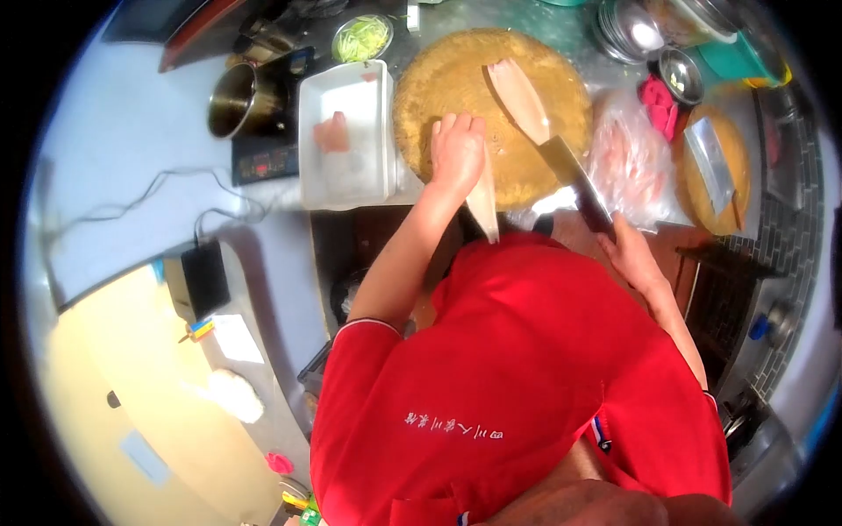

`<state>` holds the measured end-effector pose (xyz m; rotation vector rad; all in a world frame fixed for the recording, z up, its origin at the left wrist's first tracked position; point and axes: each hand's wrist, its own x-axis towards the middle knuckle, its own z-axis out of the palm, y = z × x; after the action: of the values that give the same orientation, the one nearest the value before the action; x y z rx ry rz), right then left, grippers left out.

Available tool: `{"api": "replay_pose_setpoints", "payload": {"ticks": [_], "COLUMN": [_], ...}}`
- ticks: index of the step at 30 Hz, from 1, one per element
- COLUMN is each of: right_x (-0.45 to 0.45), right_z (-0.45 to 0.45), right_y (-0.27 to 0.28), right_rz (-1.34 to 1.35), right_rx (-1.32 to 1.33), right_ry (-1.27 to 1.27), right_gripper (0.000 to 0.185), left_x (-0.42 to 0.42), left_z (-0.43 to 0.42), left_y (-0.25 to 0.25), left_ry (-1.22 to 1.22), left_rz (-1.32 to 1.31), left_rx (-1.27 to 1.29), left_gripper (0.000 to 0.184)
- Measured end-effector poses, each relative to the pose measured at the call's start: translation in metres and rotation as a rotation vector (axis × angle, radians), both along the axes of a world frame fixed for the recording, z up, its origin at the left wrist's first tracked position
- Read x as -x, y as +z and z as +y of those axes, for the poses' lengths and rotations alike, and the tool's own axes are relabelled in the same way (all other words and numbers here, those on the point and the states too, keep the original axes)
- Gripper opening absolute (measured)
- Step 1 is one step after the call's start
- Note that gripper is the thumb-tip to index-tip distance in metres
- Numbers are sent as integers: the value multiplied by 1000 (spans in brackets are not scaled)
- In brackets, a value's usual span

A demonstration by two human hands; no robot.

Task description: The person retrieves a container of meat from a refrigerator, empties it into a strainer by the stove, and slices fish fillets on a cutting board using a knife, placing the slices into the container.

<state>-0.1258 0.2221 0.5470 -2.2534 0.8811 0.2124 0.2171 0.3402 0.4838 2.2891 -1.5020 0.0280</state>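
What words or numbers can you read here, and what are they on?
"四川人", upside down, on the red shirt; its other characters are too small to read.
Red marks on the black panel: too blurred to read.
I can read nothing else.

Shirt, lower centre: red, white lettering. Board, upper centre: mottled yellow-brown. Fillet, upper centre: pale pink. Tub, upper left: white. Tiles, right edge: grey.

The left hand partly hides a pale strip.
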Motion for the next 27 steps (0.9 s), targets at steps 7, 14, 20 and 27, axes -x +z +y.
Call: {"api": "replay_pose_setpoints", "payload": {"ticks": [7, 14, 20, 27], "right_x": [0, 0, -3, -7], "right_z": [4, 3, 4, 15], "right_y": [3, 3, 10, 22], "right_rz": [13, -8, 39, 91], "right_rx": [-62, -70, -116, -589], "right_ry": [-27, -31, -47, -374], "right_gripper": [31, 29, 34, 56], "left_x": [46, 49, -5, -13], "left_z": [45, 48, 55, 39], "left_y": [-1, -29, -29, -49], "left_ry": [-32, -37, -93, -350], "left_rz": [26, 51, 57, 179], "left_rx": [48, 2, 57, 155], "left_gripper": [41, 43, 34, 34]}}
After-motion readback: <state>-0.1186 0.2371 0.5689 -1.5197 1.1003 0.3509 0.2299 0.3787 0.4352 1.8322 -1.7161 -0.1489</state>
